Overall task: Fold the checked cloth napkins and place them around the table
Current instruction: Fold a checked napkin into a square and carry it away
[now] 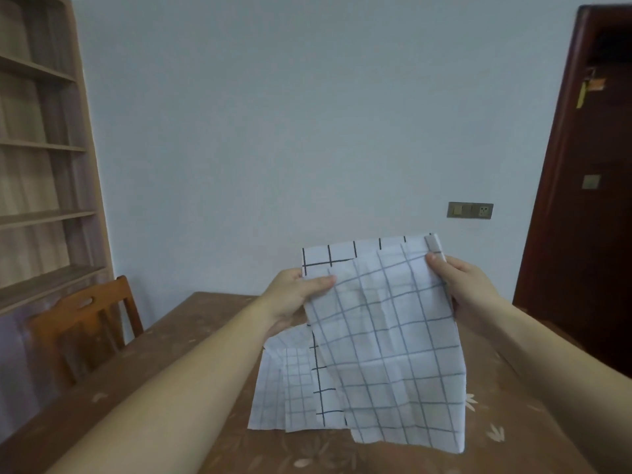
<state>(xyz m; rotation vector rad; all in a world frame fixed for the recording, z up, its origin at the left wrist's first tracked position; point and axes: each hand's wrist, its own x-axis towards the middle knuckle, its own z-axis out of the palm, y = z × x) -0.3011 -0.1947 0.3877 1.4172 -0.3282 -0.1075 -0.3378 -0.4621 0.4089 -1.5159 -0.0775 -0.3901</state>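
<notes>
The white napkin (386, 336) with a grey check is held up in the air over the table, hanging from its top edge with soft creases running down it. Its lower edge drops toward the near side of the table, and I cannot tell whether it touches the top. At its upper left, a layer with bolder black lines shows behind the paler front face. The left hand (294, 295) pinches the napkin's upper left edge, thumb laid across the front and fingers hidden behind the cloth. The right hand (461, 285) pinches the upper right edge the same way, thumb on the front near the corner. Both grips are closed tight on the fabric, and the 2 hands are level and well apart. Below the left hand, other checked cloth (277, 388) with a finer grid lies or hangs just beside the napkin. I cannot tell whether it is a separate piece. The table (191, 354) is brown with a pale flower pattern. A wooden chair (85, 313) stands at its left side. Behind the chair, tall wooden shelves (44, 145) stand against the pale wall (273, 114), which carries a socket plate (470, 210) further right. A dark brown door (581, 217) fills the right edge.
</notes>
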